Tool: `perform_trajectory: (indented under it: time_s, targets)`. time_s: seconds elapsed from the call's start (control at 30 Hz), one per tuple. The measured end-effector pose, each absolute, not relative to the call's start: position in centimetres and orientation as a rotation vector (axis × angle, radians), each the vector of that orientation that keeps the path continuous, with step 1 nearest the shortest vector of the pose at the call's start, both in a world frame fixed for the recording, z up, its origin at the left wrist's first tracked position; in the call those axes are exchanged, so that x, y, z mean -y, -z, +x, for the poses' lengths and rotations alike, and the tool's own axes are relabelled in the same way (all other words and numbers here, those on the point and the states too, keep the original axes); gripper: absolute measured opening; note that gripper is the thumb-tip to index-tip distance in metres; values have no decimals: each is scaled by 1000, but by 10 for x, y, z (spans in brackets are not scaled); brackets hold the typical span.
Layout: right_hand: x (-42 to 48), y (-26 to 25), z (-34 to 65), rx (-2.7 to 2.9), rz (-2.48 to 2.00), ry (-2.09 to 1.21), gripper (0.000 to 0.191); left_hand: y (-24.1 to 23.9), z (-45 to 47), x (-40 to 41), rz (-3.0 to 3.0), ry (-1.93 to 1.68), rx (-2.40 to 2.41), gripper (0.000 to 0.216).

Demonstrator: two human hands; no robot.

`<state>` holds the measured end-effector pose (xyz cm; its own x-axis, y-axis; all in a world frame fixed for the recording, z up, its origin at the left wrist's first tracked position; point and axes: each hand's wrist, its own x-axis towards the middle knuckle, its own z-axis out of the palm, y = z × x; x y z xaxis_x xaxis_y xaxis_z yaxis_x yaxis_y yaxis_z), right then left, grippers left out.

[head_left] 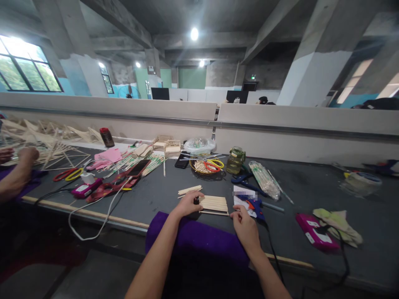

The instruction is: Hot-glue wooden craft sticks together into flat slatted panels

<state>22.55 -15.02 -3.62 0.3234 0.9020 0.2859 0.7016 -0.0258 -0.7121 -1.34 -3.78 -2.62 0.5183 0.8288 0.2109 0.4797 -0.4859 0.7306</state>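
Note:
A small panel of pale wooden sticks (213, 203) lies on the dark table in front of me. My left hand (188, 204) grips its left end with thumb and forefinger, and a small dark thing (196, 200) shows between them, too small to name. Along the panel's near side runs a thin wooden stick (213, 213). My right hand (245, 226) is closed in a pinch at the right end of that stick. Just behind the right hand, a blue glue gun (257, 208) rests on a printed paper (245, 193). A few loose sticks (189, 190) lie behind my left hand.
A basket (207, 172) holds short sticks and scissors (215, 165). A green jar (235, 160), a bagged stick bundle (264, 179) and a magenta box (316, 231) stand rightward. Purple cloth (199, 238) covers the front edge. At left, another person's hand (28, 154) works near stick frames (62, 145).

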Motion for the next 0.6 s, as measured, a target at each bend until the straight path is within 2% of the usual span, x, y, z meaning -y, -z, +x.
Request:
perform_trajectory:
  time_s: [0.6]
  targets:
    - [153,30,224,1499,-1765,-369,23,28,-13,37,2175,-756,-1044,43]
